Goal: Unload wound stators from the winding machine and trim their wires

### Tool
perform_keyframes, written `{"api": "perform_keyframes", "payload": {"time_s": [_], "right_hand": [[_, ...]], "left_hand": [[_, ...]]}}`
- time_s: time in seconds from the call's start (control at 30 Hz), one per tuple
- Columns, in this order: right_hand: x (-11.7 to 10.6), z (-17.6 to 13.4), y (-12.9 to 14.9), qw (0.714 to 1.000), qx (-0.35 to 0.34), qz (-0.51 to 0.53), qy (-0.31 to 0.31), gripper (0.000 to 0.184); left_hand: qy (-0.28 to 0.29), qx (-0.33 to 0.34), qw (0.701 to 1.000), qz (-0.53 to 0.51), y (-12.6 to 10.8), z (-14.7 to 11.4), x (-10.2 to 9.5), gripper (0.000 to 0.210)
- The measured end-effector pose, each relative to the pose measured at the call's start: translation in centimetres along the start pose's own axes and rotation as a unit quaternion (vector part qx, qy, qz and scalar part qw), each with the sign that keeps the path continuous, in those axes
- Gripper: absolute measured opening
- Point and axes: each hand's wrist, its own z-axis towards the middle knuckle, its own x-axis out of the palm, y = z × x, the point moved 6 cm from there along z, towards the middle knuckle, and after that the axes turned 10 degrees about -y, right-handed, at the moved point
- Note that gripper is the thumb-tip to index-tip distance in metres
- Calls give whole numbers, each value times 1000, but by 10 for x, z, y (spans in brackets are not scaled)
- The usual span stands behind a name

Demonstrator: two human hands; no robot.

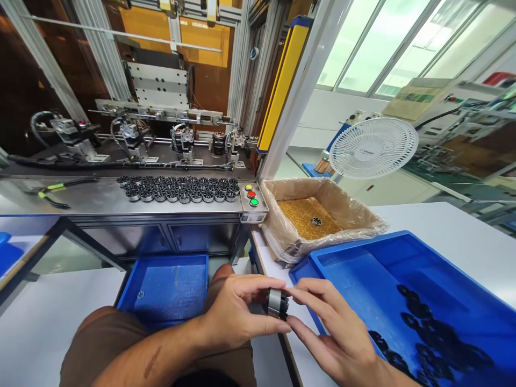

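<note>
Between my two hands, above my lap and the table edge, is a motor stator core [276,303] with a silver metal ring and black plastic end pieces. My left hand [242,309] grips it between thumb and fingers from the left. From the right, the fingertips and thumb of my right hand [332,325] press on its black end face. Nearest my right hand is a blue bin [358,258] with loose black plastic pieces [439,338] in its right part.
Rows of similar stator cores [181,189] stand on the machine's steel ledge, beside pliers [54,191] and a button panel [252,200]. A lined box [363,215] holds one core. A blue tray [173,279] lies below; a white fan [373,148] stands right.
</note>
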Motion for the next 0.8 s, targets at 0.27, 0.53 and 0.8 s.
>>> {"api": "perform_keyframes", "payload": {"time_s": [0.27,0.53,0.8], "right_hand": [[1,0,3,999,-50,12,14,33],[-2,2,6,999,-42,12,33,29],[0,1,14,997,-75,-1,35,27]], "left_hand": [[22,-41,999,-23,3,-2,-2,53],[33,-87,994,-54,2,-4,2,52],[62,-145,986,-52,10,-6,1,58]]}}
